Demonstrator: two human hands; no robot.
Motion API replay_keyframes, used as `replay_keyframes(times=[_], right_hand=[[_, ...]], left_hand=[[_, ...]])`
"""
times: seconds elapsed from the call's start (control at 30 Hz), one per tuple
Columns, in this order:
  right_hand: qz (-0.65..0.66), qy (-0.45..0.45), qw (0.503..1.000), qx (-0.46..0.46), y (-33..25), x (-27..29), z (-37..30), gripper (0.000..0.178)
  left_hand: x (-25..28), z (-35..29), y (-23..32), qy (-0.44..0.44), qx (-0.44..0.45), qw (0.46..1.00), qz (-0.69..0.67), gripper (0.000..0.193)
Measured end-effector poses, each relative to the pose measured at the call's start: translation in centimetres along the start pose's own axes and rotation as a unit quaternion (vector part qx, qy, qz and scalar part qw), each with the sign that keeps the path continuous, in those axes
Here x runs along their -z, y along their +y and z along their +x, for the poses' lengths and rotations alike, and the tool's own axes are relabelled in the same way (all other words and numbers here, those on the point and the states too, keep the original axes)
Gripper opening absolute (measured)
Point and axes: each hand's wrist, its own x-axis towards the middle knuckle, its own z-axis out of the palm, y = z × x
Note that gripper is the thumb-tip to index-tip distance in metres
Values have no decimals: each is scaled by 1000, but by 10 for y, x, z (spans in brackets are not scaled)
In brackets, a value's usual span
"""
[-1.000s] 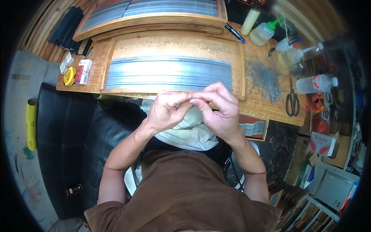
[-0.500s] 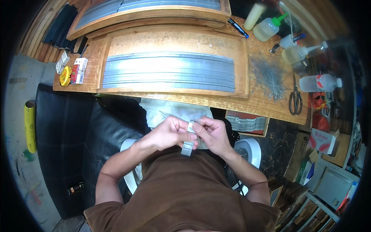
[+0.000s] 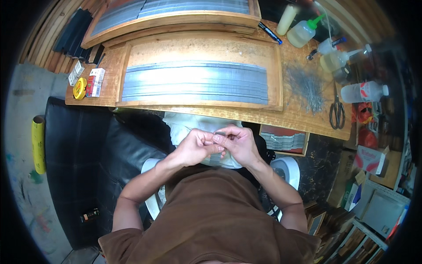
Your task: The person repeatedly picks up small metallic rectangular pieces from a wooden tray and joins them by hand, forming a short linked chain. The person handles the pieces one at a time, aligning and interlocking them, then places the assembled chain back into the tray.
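Observation:
In front of my lap, my left hand (image 3: 196, 147) and my right hand (image 3: 241, 146) meet, fingers closed in a pinch. Between them is a short grey strip (image 3: 215, 157), mostly hidden by the fingers; whether it is one piece or several layers cannot be made out. Beyond the hands, a shallow wooden tray (image 3: 278, 83) on the table holds a row of long, flat grey strips (image 3: 198, 83) with a metallic sheen. Neither hand touches the tray.
On the wooden table (image 3: 303, 121) lie scissors (image 3: 337, 115), a heap of thin grey scraps (image 3: 310, 90), a marker (image 3: 269, 33), squeeze bottles (image 3: 302, 34) and a yellow tape measure (image 3: 79, 88). A second tray (image 3: 211, 20) stands behind. A black sofa (image 3: 74, 163) is at the left.
Both hands have turned the grey strip, so its lower end no longer hangs toward me and less of it shows. The view has shifted slightly.

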Motion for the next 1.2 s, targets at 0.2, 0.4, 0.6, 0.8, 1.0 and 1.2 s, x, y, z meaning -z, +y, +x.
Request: replay_keyframes(times=[0.2,0.4,0.6,0.8,1.0,1.2], right_hand=[[-299,66,934,185,-3,-5,-14,20],[-519,78,829,193,4,20,-21,41],[-357,100,917,146,11,23,-15,34],[-112,-138,984,29,-2,17,-22,59],[-295,-122,942,105,16,21,-21,91],[-259,-150,953,52,18,35,-7,67]], left_hand=[[-5,-19,-28,-15,39,998,-48,13],[7,-29,-38,69,58,993,-79,16],[-5,-25,-39,80,59,994,-55,18],[-8,-17,-62,86,40,993,-76,11],[-14,-10,-58,61,44,993,-93,17],[-6,2,-61,11,24,1000,11,23]])
